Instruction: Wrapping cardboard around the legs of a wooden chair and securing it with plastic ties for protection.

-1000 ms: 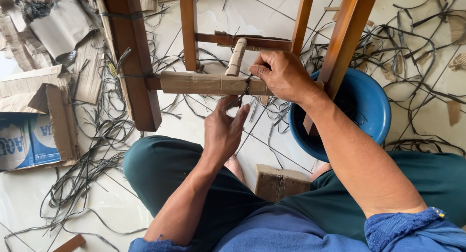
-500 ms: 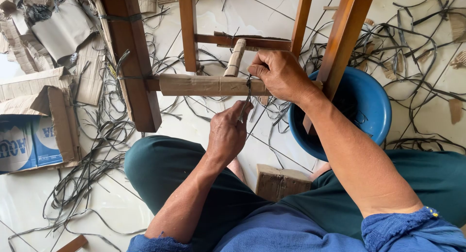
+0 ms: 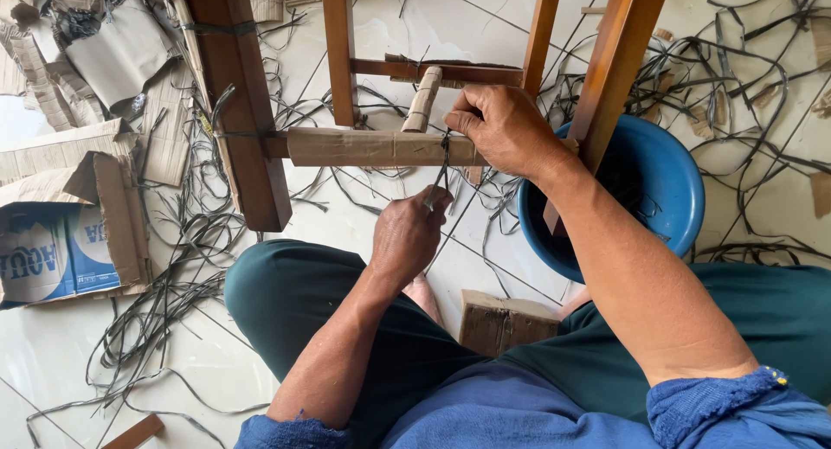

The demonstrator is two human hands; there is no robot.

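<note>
Right hand (image 3: 506,131) is closed in a fist over the right end of the cardboard-wrapped rail (image 3: 372,147), fingers curled over the top, thumb side toward the dark strap (image 3: 443,159) that loops the wrap there. Left hand (image 3: 407,233) sits just below the rail, fingers pinched together on the lower end of that same strap (thin, can't tell if it's one strand or two). Strap runs straight between the rail and the left-hand pinch.

Rail is horizontal, joined at its left end to the wide wooden leg (image 3: 238,103), and crosses to the angled leg (image 3: 619,60) at right. A short cardboard roll (image 3: 423,100) leans from the rail's top edge up to the thinner upper crossbar (image 3: 433,71).

Blue plastic basin (image 3: 666,185) on the floor just right of the right hand, partly behind the forearm and the angled leg. Loose dark strap offcuts (image 3: 173,276) litter the tiled floor, thickest at the left and the top-right corner. Torn cardboard carton (image 3: 61,241) at the floor's left edge. Small cardboard block (image 3: 502,323) between the person's knees (teal trousers, blue sleeves)
</note>
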